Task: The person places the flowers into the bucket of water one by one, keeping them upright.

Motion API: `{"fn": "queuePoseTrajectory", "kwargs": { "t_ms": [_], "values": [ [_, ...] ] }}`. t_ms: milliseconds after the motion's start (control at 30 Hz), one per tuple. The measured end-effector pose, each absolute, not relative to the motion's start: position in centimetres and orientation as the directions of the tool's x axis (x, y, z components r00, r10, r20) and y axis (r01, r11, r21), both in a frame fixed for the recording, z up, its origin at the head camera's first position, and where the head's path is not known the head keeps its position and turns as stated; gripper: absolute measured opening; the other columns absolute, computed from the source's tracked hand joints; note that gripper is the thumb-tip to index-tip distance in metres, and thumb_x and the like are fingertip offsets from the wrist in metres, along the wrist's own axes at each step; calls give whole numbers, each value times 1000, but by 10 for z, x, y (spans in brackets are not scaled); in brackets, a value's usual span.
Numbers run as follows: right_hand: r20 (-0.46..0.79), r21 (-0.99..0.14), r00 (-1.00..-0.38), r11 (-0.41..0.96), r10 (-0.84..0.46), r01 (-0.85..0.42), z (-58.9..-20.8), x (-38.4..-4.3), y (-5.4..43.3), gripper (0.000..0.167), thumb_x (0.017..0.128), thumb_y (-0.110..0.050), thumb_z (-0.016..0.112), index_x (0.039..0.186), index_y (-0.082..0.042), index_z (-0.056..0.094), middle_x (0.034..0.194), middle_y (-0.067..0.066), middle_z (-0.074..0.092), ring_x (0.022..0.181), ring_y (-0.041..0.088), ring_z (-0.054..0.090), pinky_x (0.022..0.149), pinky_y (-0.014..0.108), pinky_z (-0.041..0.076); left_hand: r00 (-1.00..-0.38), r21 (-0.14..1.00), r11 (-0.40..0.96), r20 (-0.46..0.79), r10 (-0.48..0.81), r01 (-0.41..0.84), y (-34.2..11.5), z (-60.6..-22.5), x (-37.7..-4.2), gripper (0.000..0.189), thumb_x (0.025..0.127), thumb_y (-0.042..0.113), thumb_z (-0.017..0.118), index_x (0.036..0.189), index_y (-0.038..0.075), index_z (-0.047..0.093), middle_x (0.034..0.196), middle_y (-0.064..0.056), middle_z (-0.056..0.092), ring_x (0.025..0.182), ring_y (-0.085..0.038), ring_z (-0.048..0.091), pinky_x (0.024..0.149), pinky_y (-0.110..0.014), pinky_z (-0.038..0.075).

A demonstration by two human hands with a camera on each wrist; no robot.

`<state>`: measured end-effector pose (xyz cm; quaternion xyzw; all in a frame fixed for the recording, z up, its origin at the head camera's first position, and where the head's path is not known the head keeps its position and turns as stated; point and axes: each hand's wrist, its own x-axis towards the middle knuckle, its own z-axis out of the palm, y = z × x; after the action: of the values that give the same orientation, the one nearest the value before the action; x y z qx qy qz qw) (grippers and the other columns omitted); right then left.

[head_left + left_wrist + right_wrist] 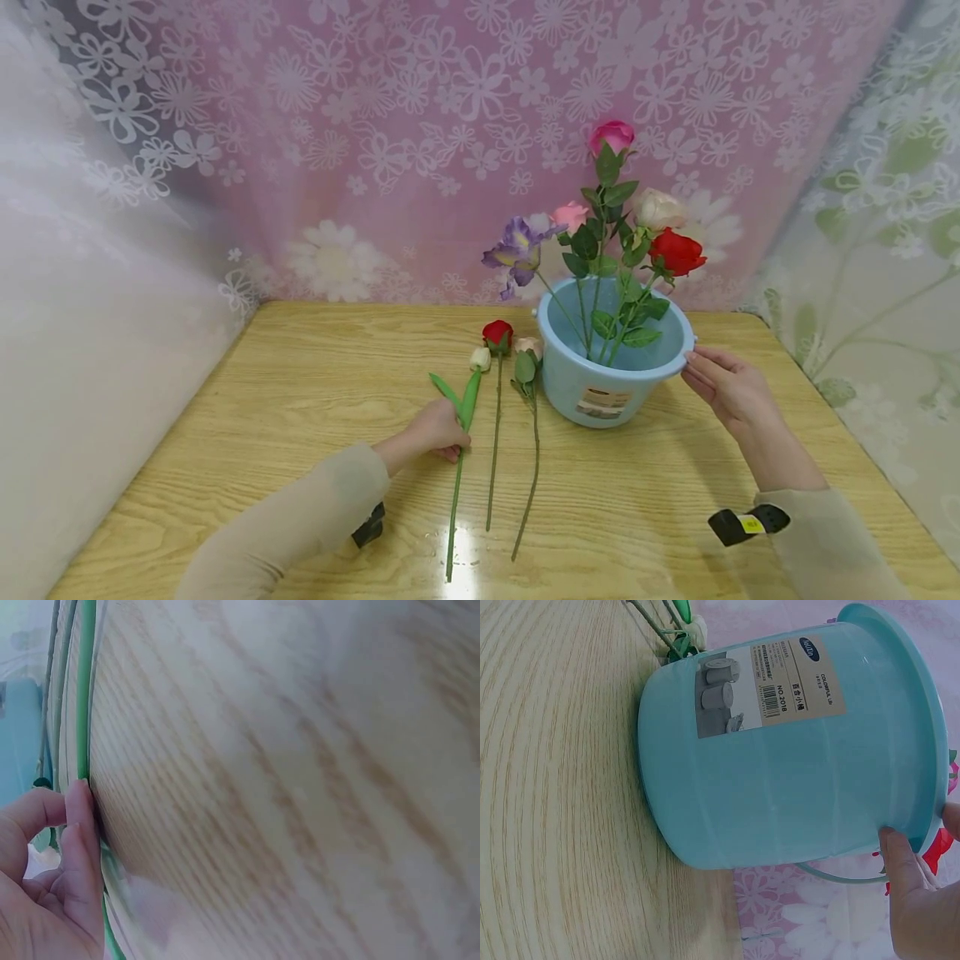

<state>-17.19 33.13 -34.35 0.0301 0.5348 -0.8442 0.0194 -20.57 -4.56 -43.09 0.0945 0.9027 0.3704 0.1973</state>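
Note:
On the table lies a white tulip [480, 359] with a green stem and leaves. My left hand [437, 429] pinches its stem just below the leaves; in the left wrist view, fingertips meet the green stem [86, 697]. A light blue bucket [562, 379] stands upright at the right, its label facing front. Its right rim is gripped by my right hand [731, 392], with thumb and fingers on either side in the right wrist view. Inside lean a purple iris [519, 250], a magenta rose [612, 137], a pink rose [570, 217], a cream rose [660, 210] and a red rose [677, 252].
Between the tulip and the bucket lie a second red rose [497, 334] and a pale pink rose [528, 347], stems toward me. The wooden table [322, 375] meets a pink floral curtain [420, 150] behind, with pale curtains at both sides.

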Motion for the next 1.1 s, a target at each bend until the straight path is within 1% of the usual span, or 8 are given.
{"fn": "queuePoseTrajectory", "kwargs": {
  "t_ms": [200,333,500,600,733,800,933,1100],
  "values": [
    [-64,-902,-998,-428,-2,59,-344,-171,332,12,83,-1,59,86,-7,69,90,1,65,80,13,63,72,24,49,-912,668,744,-294,287,19,-44,-431,-207,22,71,5,68,53,2,56,43,-5,54,36,-12,54,37,-21,44],
    [-66,-905,-998,-421,1,60,-345,-171,331,11,82,-1,60,85,-7,69,89,1,65,80,13,63,71,24,49,-912,675,738,-302,277,0,-46,-433,-207,22,72,7,67,53,2,56,43,-4,53,37,-13,55,38,-22,45],
    [-61,-907,-998,-417,10,51,-344,-172,331,11,82,-1,60,85,-7,69,88,1,65,79,12,63,71,23,49,-914,746,665,-255,315,21,-53,-438,-209,30,74,6,64,47,5,52,40,0,49,36,-10,50,39,-22,45],
    [-59,-908,-998,-417,11,49,-344,-173,331,11,82,-1,60,85,-7,69,88,1,65,79,12,63,71,23,49,-912,807,590,-232,337,13,-57,-440,-209,28,75,3,61,47,3,54,42,-1,52,35,-8,44,40,-20,43],
    [-63,-906,-998,-419,10,53,-344,-172,330,12,82,-1,60,85,-7,69,88,1,65,79,12,63,70,24,50,-914,893,445,-234,331,-67,-61,-437,-208,13,78,-1,56,68,-5,62,62,-8,62,47,-11,53,48,-22,48],
    [-60,-905,-998,-423,8,51,-344,-172,330,12,83,0,59,85,-7,69,89,1,65,79,13,63,70,24,49,-921,923,369,-233,313,-108,-63,-434,-207,9,80,-2,56,82,-9,61,71,-12,64,58,-16,60,54,-25,51],
    [-62,-907,-998,-417,8,53,-344,-171,330,12,83,-1,60,85,-7,69,89,1,65,79,12,63,72,24,49,-933,959,224,-234,273,-175,-66,-425,-204,21,82,-2,58,99,-14,55,83,-20,63,77,-27,63,65,-30,52],
    [-75,-911,-997,-407,13,63,-343,-171,330,11,82,-2,60,85,-8,69,88,1,65,79,12,63,72,24,49,-943,978,111,-200,267,-177,-71,-423,-206,26,83,-2,57,106,-15,51,94,-26,60,87,-33,60,74,-36,50]
  ]
}}
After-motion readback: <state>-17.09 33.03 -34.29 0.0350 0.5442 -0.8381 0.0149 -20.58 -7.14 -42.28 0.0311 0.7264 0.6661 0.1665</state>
